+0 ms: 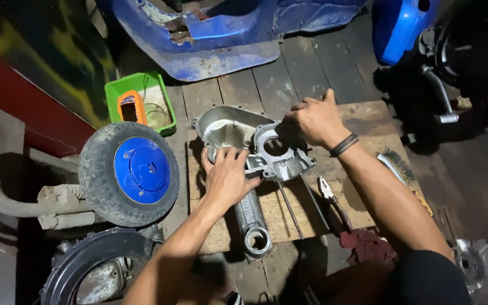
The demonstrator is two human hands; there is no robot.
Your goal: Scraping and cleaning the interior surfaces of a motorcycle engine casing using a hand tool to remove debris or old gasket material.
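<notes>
Your left hand point(228, 178) lies flat on the metal engine casing point(249, 149), fingers spread and pressing down on its near edge rather than closing around anything. Your right hand point(314, 118) rests on the far right side of the same casing, fingers curled over its rim; whether they pinch the rim or only rest on it, you cannot tell from this view. The casing sits on a wooden board point(368, 121) laid on the plank floor point(306, 68), with its long arm reaching toward you and ending in a round ring. Two thin metal rods point(289, 209) stick out from under the casing across the board. Just beside them, to the right, lie pliers point(334, 203), and a wire brush point(396, 166) sits at the board's right edge. A red rag point(368, 245) lies near the board's front corner. To your left stands a small tyre with a blue hub point(131, 172), and behind it a green tray point(142, 101). A blue body panel point(227, 39) lies at the far end.
</notes>
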